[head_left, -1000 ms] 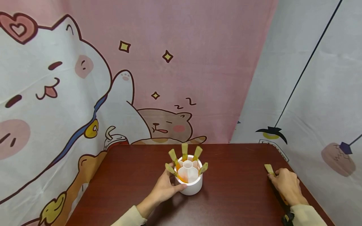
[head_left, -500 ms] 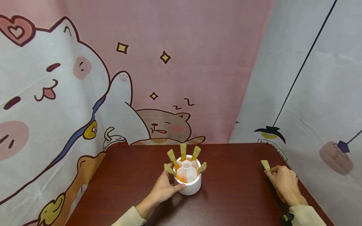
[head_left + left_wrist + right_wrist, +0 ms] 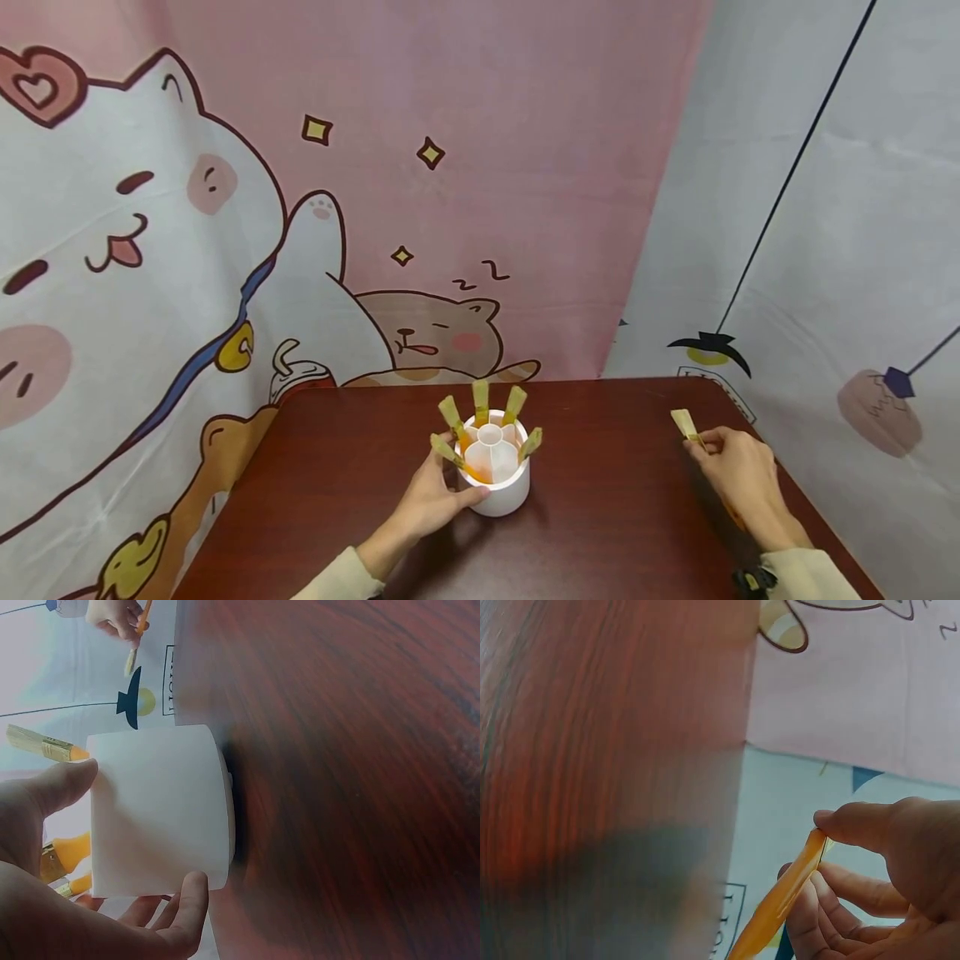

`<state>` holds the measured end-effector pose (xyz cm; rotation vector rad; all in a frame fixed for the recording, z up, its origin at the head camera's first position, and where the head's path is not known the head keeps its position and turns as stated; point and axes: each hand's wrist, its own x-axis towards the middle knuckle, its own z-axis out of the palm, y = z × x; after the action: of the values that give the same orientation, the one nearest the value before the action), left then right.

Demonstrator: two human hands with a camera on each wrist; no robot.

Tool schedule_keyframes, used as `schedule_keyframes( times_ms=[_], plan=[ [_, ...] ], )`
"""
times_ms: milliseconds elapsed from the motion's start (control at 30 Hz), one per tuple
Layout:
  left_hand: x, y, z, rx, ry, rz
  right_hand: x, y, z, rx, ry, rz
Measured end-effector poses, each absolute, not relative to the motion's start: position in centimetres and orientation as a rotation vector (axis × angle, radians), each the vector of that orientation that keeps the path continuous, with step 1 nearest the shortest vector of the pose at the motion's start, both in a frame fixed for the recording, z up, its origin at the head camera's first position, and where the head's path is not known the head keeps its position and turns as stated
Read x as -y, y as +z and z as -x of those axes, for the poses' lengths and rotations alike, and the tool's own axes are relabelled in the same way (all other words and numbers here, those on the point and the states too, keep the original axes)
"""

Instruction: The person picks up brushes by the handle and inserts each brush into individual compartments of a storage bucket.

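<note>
My left hand (image 3: 427,502) grips a white round organizer (image 3: 512,495) from its left side, thumb near the front of the rim. The left wrist view shows the organizer's smooth wall (image 3: 161,810) held between thumb and fingers. Several flat paintbrushes (image 3: 481,400) stand in its outer compartments, bristles up and splayed outward; the centre tube and front compartments show white inside. Over the table's right side, my right hand (image 3: 742,475) pinches another paintbrush (image 3: 684,423), bristles pointing away to the upper left. Its orange handle (image 3: 780,900) runs beneath the fingers in the right wrist view.
A dark red-brown wooden table (image 3: 600,483) lies under both hands. Behind it and on both sides hangs a cartoon-printed cloth (image 3: 570,208), close to the table's back and right edges.
The right hand has risen slightly and shifted left and away with the paintbrush, off its earlier place by the right edge. The left hand keeps its grip on the organizer.
</note>
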<state>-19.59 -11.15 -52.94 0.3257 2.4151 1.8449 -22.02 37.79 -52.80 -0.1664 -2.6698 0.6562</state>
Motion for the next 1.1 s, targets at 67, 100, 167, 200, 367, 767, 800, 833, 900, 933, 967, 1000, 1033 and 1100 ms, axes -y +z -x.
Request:
schedule_keyframes(
  times_ms=[67,100,167,200,367,767,800,833,900,933,967,1000,1033,1100],
  plan=[
    [11.2,-52.9,19.6,-2.422,1.844,-0.331,-37.3,-52.5,21.8,2.645,0.651,0.139],
    [11.2,-52.9,19.6,-2.427,1.841,-0.331,-37.0,-52.3,21.7,2.635,0.653,0.128],
    [11.2,-52.9,19.6,-2.433,1.838,-0.328,-36.6,-52.1,21.4,2.615,0.660,0.114],
    [11.2,-52.9,19.6,-2.434,1.838,-0.326,-36.3,-51.9,21.3,2.610,0.666,0.110],
    [11.2,-53.0,19.6,-2.440,1.826,-0.318,-34.9,-51.0,20.4,2.612,0.688,0.080],
    [11.0,-53.0,19.7,-2.479,1.797,-0.306,-31.5,-48.6,18.7,2.548,0.752,-0.023],
    [10.9,-53.0,19.6,-2.482,1.795,-0.306,-31.3,-48.4,18.6,2.538,0.761,-0.037],
    [10.9,-52.9,19.6,-2.488,1.792,-0.308,-31.0,-48.2,18.4,2.531,0.770,-0.047],
    [10.8,-52.9,19.6,-2.495,1.788,-0.309,-30.3,-47.9,18.2,2.515,0.786,-0.066],
    [10.8,-52.9,19.6,-2.500,1.785,-0.308,-30.0,-47.7,18.1,2.507,0.790,-0.075],
    [10.8,-52.8,19.6,-2.503,1.782,-0.307,-29.7,-47.5,18.0,2.501,0.792,-0.082],
    [10.8,-52.8,19.6,-2.507,1.779,-0.305,-29.4,-47.3,17.9,2.496,0.792,-0.089],
    [10.8,-52.8,19.6,-2.510,1.778,-0.305,-29.1,-47.1,17.7,2.491,0.789,-0.094],
    [10.7,-52.8,19.6,-2.515,1.778,-0.304,-28.5,-46.8,17.5,2.477,0.791,-0.110]
  ],
)
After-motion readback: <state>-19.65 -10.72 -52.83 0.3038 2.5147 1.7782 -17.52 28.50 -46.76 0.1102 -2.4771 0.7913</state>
